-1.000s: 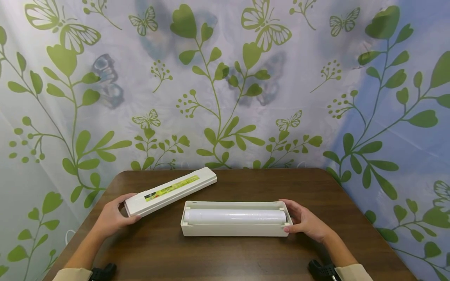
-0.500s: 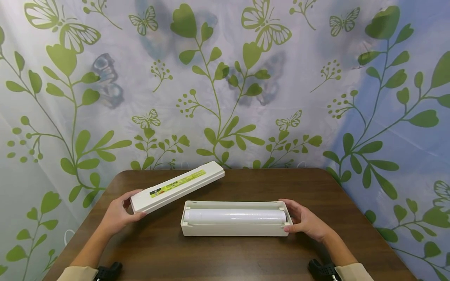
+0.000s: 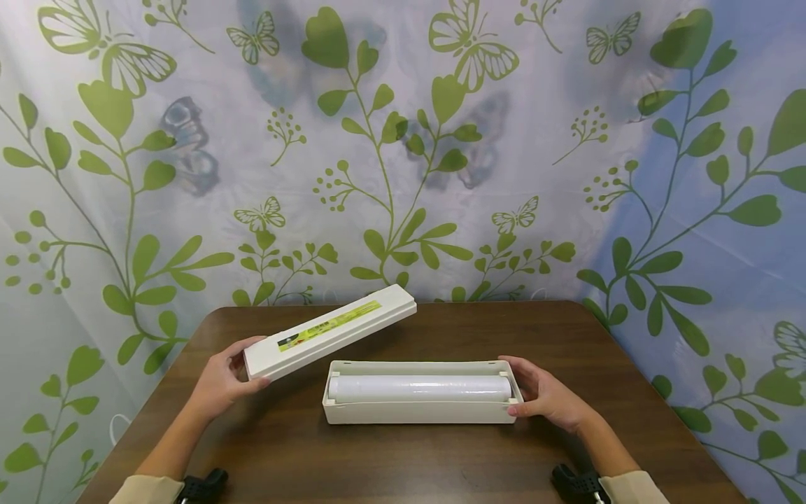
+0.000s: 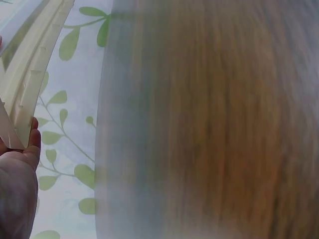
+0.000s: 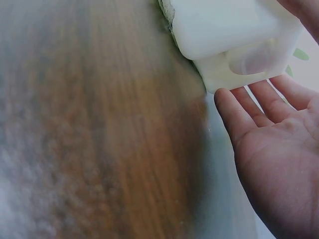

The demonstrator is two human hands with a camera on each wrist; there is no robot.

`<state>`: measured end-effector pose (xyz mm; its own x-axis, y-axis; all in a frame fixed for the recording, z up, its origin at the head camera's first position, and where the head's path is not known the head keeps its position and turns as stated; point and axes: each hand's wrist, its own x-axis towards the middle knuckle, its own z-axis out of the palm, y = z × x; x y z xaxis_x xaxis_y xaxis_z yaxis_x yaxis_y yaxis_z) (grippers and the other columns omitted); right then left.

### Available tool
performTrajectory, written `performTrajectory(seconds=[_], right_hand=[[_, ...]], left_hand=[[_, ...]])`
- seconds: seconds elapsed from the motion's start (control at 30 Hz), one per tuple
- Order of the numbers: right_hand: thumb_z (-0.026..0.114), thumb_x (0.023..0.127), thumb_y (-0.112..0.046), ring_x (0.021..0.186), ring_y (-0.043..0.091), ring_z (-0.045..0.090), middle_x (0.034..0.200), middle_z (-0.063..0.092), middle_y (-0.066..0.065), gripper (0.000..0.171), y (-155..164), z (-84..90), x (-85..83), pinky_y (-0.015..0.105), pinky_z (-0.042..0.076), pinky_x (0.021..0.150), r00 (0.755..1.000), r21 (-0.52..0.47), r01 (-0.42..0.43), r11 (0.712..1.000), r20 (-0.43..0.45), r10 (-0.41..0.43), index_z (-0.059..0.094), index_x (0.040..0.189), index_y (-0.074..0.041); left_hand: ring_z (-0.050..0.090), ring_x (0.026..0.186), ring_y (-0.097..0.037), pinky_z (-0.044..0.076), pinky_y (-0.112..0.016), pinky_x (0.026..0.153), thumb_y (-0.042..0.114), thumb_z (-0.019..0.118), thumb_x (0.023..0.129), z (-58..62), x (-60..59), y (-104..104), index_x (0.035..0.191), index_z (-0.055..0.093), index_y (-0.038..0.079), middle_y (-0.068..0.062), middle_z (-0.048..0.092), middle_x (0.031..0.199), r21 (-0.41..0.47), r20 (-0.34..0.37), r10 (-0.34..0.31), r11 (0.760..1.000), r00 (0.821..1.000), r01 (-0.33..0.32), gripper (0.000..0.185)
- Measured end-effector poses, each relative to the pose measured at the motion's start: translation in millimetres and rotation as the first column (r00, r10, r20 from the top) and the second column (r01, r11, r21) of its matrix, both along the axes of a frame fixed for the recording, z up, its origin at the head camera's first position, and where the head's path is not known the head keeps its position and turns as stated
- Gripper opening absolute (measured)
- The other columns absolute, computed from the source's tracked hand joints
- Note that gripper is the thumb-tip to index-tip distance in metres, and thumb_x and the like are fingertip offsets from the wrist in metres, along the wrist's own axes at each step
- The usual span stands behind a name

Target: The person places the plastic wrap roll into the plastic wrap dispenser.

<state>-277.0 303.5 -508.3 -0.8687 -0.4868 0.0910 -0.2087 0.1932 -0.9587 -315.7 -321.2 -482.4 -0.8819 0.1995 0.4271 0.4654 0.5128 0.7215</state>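
A long white lid (image 3: 330, 329) with a green-yellow label hangs tilted above the table, its far end higher. My left hand (image 3: 223, 381) grips its near left end, thumb on the underside. The left wrist view shows the lid's ribbed inside (image 4: 30, 64) above that hand (image 4: 17, 184). An open white dispenser box (image 3: 418, 414) lies on the table with a roll of clear film (image 3: 418, 387) in it. My right hand (image 3: 544, 399) rests against the box's right end with fairly straight fingers. In the right wrist view its palm (image 5: 271, 149) lies open beside the box end (image 5: 229, 30).
The brown wooden table (image 3: 441, 462) has rounded corners, and a leaf-and-butterfly curtain (image 3: 403, 140) hangs right behind it. Black wrist straps (image 3: 576, 483) show at the bottom edge.
My left hand has raised the lid off the table and carried it to the right, nearer the box. The right hand and the box have stayed put.
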Motion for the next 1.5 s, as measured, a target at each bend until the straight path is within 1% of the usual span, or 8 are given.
performTrajectory(seconds=[0.4,0.63,0.77,0.9,1.03,1.2,1.37,1.5], right_hand=[[0.081,0.084,-0.004,0.130,-0.004,0.051,0.158,0.033,0.030,0.097,-1,2.5,2.1,0.022,0.051,0.101,1.000,-0.014,-0.002,1.000,0.026,0.003,0.020,0.158,0.006],[0.079,0.085,-0.005,0.133,-0.004,0.048,0.159,0.031,0.034,0.095,1,3.0,3.0,0.018,0.048,0.102,1.000,0.004,0.002,1.000,0.001,-0.002,0.019,0.158,0.008],[0.079,0.086,-0.007,0.135,-0.007,0.045,0.161,0.030,0.031,0.093,0,3.1,1.9,0.015,0.045,0.103,0.999,0.016,0.034,0.999,-0.008,-0.034,0.022,0.159,0.003],[0.077,0.087,-0.005,0.138,-0.008,0.043,0.162,0.029,0.032,0.087,-3,5.1,-1.0,0.013,0.042,0.105,0.997,0.008,0.050,0.999,-0.061,-0.050,0.028,0.159,-0.004],[0.076,0.089,-0.005,0.144,-0.002,0.040,0.162,0.030,0.031,0.084,-7,11.6,-4.5,0.009,0.037,0.107,0.992,0.015,0.071,0.997,-0.109,-0.069,0.031,0.159,-0.007],[0.076,0.090,-0.005,0.149,0.011,0.039,0.163,0.031,0.027,0.083,-14,24.1,-11.2,0.009,0.034,0.111,0.984,0.025,0.083,0.996,-0.161,-0.078,0.031,0.159,-0.002],[0.078,0.089,-0.005,0.143,-0.001,0.042,0.163,0.033,0.025,0.084,-23,36.7,-19.5,0.012,0.037,0.112,0.974,0.037,0.070,0.997,-0.220,-0.060,0.031,0.158,-0.001],[0.078,0.089,-0.006,0.145,-0.002,0.040,0.164,0.032,0.022,0.086,-30,45.8,-25.0,0.016,0.036,0.115,0.975,0.024,0.055,0.998,-0.216,-0.049,0.030,0.159,-0.002]], left_hand=[[0.057,0.099,-0.002,0.047,-0.007,0.084,0.008,0.089,0.077,-0.6,-2.7,15,0.139,0.059,0.005,-0.019,0.061,0.131,0.068,0.016,-0.072,0.995,0.997,0.070,0.069],[0.057,0.101,-0.003,0.049,-0.008,0.085,0.004,0.088,0.077,2.6,-3.4,25,0.140,0.058,0.004,-0.019,0.059,0.133,0.118,0.020,-0.122,0.986,0.992,0.119,0.069],[0.057,0.102,-0.002,0.049,-0.009,0.087,0.001,0.088,0.076,4.0,-3.5,30,0.139,0.058,0.004,-0.019,0.059,0.134,0.158,0.020,-0.155,0.976,0.988,0.150,0.070],[0.058,0.103,-0.002,0.049,-0.010,0.087,0.000,0.087,0.076,3.2,-3.4,34,0.140,0.057,0.004,-0.019,0.058,0.135,0.179,0.020,-0.170,0.970,0.985,0.164,0.071],[0.059,0.105,-0.002,0.051,-0.011,0.087,-0.002,0.086,0.076,2.2,-2.9,38,0.140,0.057,0.002,-0.021,0.058,0.136,0.204,0.016,-0.199,0.960,0.980,0.192,0.071],[0.060,0.106,-0.004,0.052,-0.012,0.087,-0.004,0.086,0.076,2.8,-2.0,43,0.139,0.057,0.002,-0.022,0.058,0.136,0.225,0.009,-0.219,0.951,0.976,0.212,0.070],[0.059,0.107,-0.005,0.051,-0.013,0.088,-0.002,0.086,0.077,5.0,-0.7,49,0.140,0.057,0.003,-0.022,0.057,0.138,0.229,0.006,-0.236,0.946,0.972,0.229,0.070],[0.059,0.111,-0.005,0.051,-0.013,0.090,-0.004,0.085,0.077,6.9,1.3,54,0.141,0.056,0.002,-0.023,0.056,0.140,0.243,-0.003,-0.259,0.937,0.966,0.252,0.070]])
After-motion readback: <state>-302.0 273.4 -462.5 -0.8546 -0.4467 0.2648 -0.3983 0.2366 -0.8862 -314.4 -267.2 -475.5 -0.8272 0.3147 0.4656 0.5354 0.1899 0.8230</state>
